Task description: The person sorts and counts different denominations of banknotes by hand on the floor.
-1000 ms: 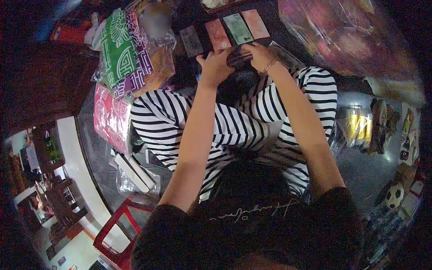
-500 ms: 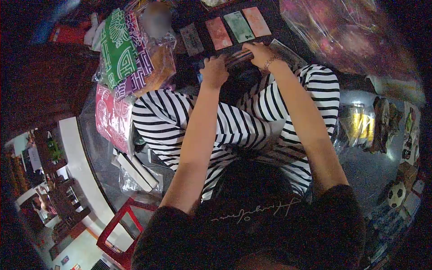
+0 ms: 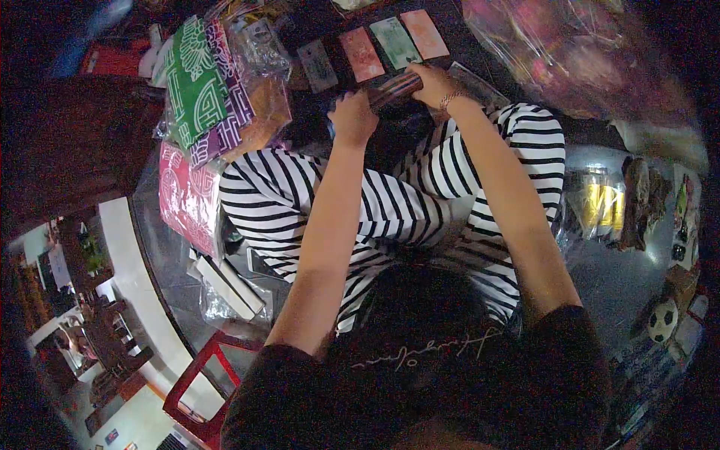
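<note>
My left hand (image 3: 354,118) and my right hand (image 3: 433,85) grip opposite ends of a thick stack of paper slips (image 3: 395,90), held above my crossed legs. Brown, pale and dark layers show along its edge. The fingers curl round the stack and are partly hidden. Just beyond lie printed paper slips that look like banknotes, in a row: a grey slip (image 3: 317,66), a red slip (image 3: 361,55), a green slip (image 3: 395,42) and an orange-red slip (image 3: 424,34). Close to my right hand is a flat, pale-edged item (image 3: 480,88), partly hidden.
Plastic-wrapped packs, one green (image 3: 196,82) and one pink (image 3: 187,202), lie left of my striped legs (image 3: 300,195). A large clear bag of pink things (image 3: 562,52) is at the upper right. Yellow packets (image 3: 602,204) and a football (image 3: 661,321) lie to the right.
The stack has tilted, so more of its layered edge shows. My hands have shifted slightly, still gripping its two ends. The row of slips looks the same.
</note>
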A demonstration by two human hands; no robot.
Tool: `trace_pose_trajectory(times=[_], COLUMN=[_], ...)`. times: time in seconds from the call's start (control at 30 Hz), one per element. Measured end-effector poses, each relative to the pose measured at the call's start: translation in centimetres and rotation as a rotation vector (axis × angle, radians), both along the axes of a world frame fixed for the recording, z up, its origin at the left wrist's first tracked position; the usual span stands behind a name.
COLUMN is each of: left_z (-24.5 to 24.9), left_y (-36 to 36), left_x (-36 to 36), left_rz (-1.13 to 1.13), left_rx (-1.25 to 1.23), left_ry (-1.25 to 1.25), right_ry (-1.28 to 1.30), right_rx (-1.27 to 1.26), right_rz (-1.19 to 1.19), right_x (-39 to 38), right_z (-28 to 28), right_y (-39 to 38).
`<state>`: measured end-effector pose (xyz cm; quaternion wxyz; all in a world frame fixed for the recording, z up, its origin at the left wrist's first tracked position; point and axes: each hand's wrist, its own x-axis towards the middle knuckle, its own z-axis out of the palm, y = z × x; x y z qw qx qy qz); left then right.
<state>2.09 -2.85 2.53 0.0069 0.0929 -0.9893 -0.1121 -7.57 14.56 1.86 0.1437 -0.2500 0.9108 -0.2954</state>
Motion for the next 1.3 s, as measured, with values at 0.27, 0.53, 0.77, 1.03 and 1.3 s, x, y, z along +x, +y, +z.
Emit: trace_pose_trajectory(times=[0.27, 0.53, 0.77, 1.03, 1.3], left_z=[2.1, 0.7, 0.3, 0.0, -0.3], left_y=[2.2, 2.7, 3.0, 3.3, 3.2], left_x=[-0.5, -1.6, -1.3, -1.1, -1.4], left_rz=[-0.125, -0.170, -0.146, -0.123, -0.112], left_rx=[-0.114, -0.071, -0.188, -0.203, -0.161], left_ry=[0.179, 0.094, 0.001, 0.049, 0.022], right_ry=[0.055, -0.350, -0.485, -0.539, -0.226], right_rx=[-0.063, -0.424, -0.637, -0.661, -0.364], right_rz=[0.017, -0.138, -0.151, -0.231, -0.199], right_x=[-0.4, 0.0, 0.4, 1.3, 1.4], right_z=[-1.0, -1.0, -1.0, 0.5, 2.0], right_y=[0.2, 0.8, 0.7, 0.9, 2.5])
